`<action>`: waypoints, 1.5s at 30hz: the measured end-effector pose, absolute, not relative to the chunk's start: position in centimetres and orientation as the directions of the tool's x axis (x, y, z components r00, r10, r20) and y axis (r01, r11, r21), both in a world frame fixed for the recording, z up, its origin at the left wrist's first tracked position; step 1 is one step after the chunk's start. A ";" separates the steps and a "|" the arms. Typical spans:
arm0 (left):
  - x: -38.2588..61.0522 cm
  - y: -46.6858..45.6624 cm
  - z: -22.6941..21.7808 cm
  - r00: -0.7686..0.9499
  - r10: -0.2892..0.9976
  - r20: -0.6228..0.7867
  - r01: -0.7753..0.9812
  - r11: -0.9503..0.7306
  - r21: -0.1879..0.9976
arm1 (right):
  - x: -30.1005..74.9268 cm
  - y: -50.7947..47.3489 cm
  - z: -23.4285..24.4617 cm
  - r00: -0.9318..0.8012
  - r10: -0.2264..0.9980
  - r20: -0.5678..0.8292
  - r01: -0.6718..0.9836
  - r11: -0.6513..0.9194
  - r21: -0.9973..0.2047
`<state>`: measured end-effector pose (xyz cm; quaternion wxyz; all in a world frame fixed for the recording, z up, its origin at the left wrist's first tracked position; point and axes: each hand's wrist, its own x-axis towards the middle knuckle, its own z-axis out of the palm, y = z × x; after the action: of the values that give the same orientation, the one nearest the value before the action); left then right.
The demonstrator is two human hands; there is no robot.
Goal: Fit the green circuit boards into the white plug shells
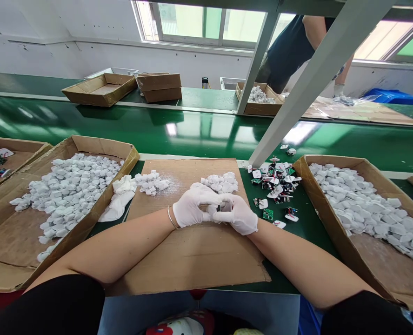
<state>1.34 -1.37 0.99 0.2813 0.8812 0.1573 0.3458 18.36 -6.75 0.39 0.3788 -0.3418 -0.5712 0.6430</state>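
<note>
My left hand [192,204] and my right hand [240,215], both in white gloves, meet over a flat cardboard sheet [189,265]. Their fingers are closed around a small white plastic housing [213,209] with a dark part at it; the fingers cover most of it. Just beyond the hands lies a small heap of white plastic pieces [223,182]. Another small heap [152,182] sits at the sheet's far left, beside a crumpled white glove or cloth [117,200]. To the right, small circuit boards [276,179] with wires and white parts are piled on the green surface.
Cardboard trays of white pieces flank me, one left [4,232] and one right [339,249]. A slanted metal post [311,93] rises at the right. Past the green belt [129,128] are more boxes [159,88] and a standing person [286,53].
</note>
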 end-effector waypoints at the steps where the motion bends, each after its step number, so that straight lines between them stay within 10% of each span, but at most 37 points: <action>1: 1.3 -1.4 1.0 0.712 0.468 0.523 0.085 -0.797 0.598 | 18.3 -6.8 0.4 -0.468 0.883 -0.013 -0.076 -0.055 -0.996; 9: 0.7 -2.0 0.3 0.365 0.624 0.691 0.180 -0.776 0.605 | 18.0 -7.0 -0.2 -0.344 0.918 0.197 -0.117 0.166 -0.979; 16: -0.7 4.3 3.2 0.079 0.884 0.460 0.392 -0.452 0.801 | 17.7 -7.1 -2.2 -0.327 0.938 0.120 -0.103 0.091 -0.990; 19: 0.0 9.7 4.5 0.121 0.969 0.214 0.807 -0.222 0.548 | 17.3 -7.0 -2.4 -0.373 0.919 0.128 0.001 0.138 -0.990; 29: 5.2 17.5 4.0 0.019 1.000 0.005 0.979 -0.020 0.201 | 17.4 -7.4 -0.9 -0.533 0.840 0.100 0.313 0.305 -0.899; 45: -0.8 3.0 -2.0 0.394 0.883 0.254 0.771 -0.468 0.433 | 17.7 -7.7 -0.4 -0.286 0.759 0.585 0.497 0.640 -0.586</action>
<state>-0.80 2.98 -1.97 0.1234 0.8257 0.5008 0.2284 17.66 -7.70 -0.41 0.4453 -0.3983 -0.7883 0.1470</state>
